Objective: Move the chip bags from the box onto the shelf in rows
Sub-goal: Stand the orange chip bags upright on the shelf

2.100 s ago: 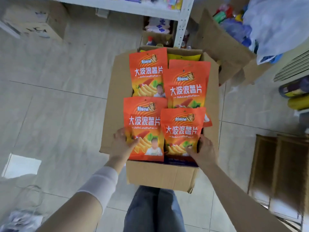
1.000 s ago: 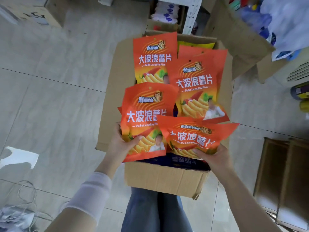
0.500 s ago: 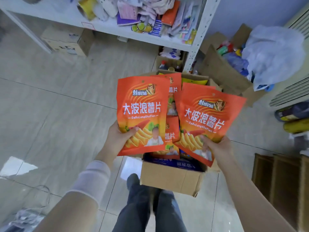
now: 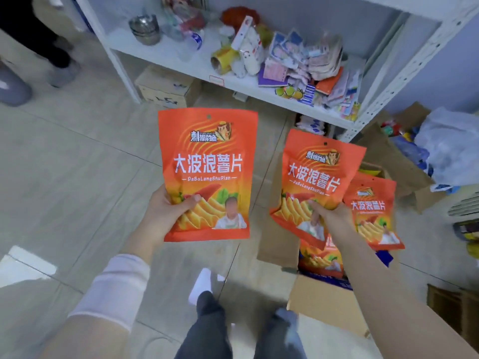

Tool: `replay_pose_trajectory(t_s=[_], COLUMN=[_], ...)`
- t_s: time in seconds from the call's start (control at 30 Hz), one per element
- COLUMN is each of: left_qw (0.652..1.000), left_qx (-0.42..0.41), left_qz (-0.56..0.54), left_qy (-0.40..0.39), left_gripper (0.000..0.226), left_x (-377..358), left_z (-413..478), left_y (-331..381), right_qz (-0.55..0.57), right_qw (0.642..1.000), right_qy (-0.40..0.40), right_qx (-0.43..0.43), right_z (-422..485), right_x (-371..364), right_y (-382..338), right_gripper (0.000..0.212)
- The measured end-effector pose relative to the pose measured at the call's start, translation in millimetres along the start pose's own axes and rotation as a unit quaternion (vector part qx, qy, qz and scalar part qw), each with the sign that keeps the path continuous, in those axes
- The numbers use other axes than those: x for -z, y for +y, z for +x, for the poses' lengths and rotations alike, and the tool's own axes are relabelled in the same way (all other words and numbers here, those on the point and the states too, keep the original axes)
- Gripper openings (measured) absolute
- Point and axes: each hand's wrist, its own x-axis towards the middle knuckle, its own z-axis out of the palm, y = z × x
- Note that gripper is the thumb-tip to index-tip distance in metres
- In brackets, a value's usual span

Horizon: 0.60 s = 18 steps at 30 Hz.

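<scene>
Mid-carry: left hand (image 4: 166, 216) gripping a bag (image 4: 207, 161), right hand (image 4: 334, 216) gripping a second bag (image 4: 318, 177). Next, probably: placing on shelf (image 4: 166, 54) at twelve o'clock.

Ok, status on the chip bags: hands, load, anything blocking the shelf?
Report: left hand grips one orange chip bag, right hand a second chip bag. Both out of the cardboard box; more bags inside. On the shelf, packets pile the right part.

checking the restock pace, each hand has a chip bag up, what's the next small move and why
Probably carry both to the barer left part of the shelf: the left hand and right hand each grip a bag clear of the box.
</scene>
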Motion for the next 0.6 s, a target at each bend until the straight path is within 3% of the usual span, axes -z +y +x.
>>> replay_pose_trajectory(t_s=[0.27,0.47,0.6], left_qw=[1.000,0.998,0.998], left_qx=[-0.023,-0.038,-0.043], left_qz=[-0.014,-0.051,-0.054], left_qy=[-0.010,0.000,-0.003], left_gripper=[0.039,0.049,0.044], left_x=[87,104,109], left_z=[50,112,169], left_y=[45,70,96], right_qz=[-0.018,-0.008,0.038], right_qw=[0.997,0.991,0.988], right_qy=[-0.004,-0.027,-0.034], right_qx=[0.081,0.128,0.147], right_z=[19,71,112], right_x=[-97,-149,-180], right_y=[-107,-176,-226], right_gripper=[0.043,0.039,0.029])
